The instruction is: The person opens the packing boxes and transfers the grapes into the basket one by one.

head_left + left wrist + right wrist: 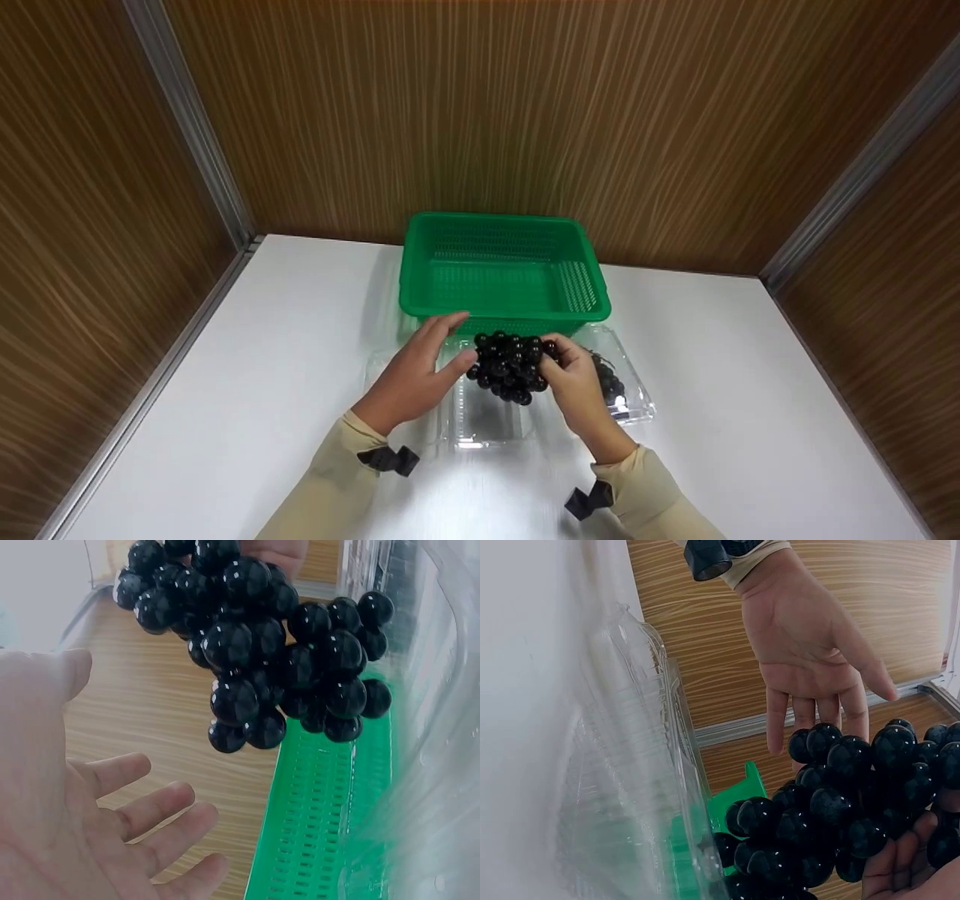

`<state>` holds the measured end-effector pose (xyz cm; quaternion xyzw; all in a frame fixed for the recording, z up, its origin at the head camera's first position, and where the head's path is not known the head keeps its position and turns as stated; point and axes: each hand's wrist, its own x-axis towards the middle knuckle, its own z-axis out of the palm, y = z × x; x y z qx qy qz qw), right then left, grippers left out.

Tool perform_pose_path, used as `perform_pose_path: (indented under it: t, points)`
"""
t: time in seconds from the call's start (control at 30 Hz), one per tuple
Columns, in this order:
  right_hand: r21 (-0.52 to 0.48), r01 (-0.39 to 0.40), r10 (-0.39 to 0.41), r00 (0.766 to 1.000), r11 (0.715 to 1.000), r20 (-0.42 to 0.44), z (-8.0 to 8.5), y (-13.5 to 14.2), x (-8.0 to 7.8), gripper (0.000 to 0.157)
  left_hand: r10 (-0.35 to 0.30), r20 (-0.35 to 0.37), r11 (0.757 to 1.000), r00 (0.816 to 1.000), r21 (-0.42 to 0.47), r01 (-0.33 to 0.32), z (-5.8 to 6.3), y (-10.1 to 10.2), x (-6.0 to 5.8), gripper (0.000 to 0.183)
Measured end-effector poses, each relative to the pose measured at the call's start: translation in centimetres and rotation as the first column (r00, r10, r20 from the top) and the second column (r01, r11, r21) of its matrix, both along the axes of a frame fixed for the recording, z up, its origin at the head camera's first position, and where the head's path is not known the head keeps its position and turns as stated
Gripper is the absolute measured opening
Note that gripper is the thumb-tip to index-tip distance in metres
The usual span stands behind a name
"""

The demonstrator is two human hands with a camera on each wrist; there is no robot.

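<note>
Grapes (508, 367) in one tight bunch, round, glossy and nearly black with small white glints on their skins, hung above a clear plastic container (472, 445) on the table, just in front of a green basket (517, 316). I had their right end pinched between the thumb and fingers of my right hand (579, 382); my left hand (414, 379) was just beside the other end, fingers spread and gripping nothing. More dark grapes (609, 382) lay in another clear container (646, 413) to the right. The white table (712, 360) shone with glare near me, and brown wood-grain panels (480, 112) enclosed its back and sides, with grey metal strips (189, 120) along their corners
</note>
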<state>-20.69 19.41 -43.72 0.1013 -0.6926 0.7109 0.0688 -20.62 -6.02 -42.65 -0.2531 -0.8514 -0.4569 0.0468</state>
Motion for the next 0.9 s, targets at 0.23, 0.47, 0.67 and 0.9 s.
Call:
perform_pose_path:
  t: [0.23, 0.47, 0.67, 0.9]
  points:
    - [-0.007, 0.013, -0.013, 1.000, 1.000, 0.006, 0.2, 0.5, -0.2, 0.018, -0.013, 0.024, 0.999, 1.000, 0.033, 0.012, 0.2, 0.4, -0.2, 0.066]
    - [-0.023, -0.002, 0.002, 1.000, 1.000, 0.004, 0.7, 0.9, -0.3, 0.016, -0.023, 0.044, 0.998, 0.999, 0.060, 0.021, 0.4, 0.7, -0.4, 0.068]
    - [-0.044, 0.000, 0.000, 1.000, 0.999, -0.009, 1.4, 1.2, -0.6, 0.018, -0.058, 0.068, 0.990, 0.996, 0.129, 0.049, 0.3, 0.9, -0.9, 0.062]
    - [-0.050, 0.015, -0.016, 0.999, 0.999, -0.035, 1.8, 1.4, -0.8, 0.016, -0.079, 0.099, 0.981, 0.992, 0.182, 0.060, 0.3, 1.2, -1.5, 0.060]
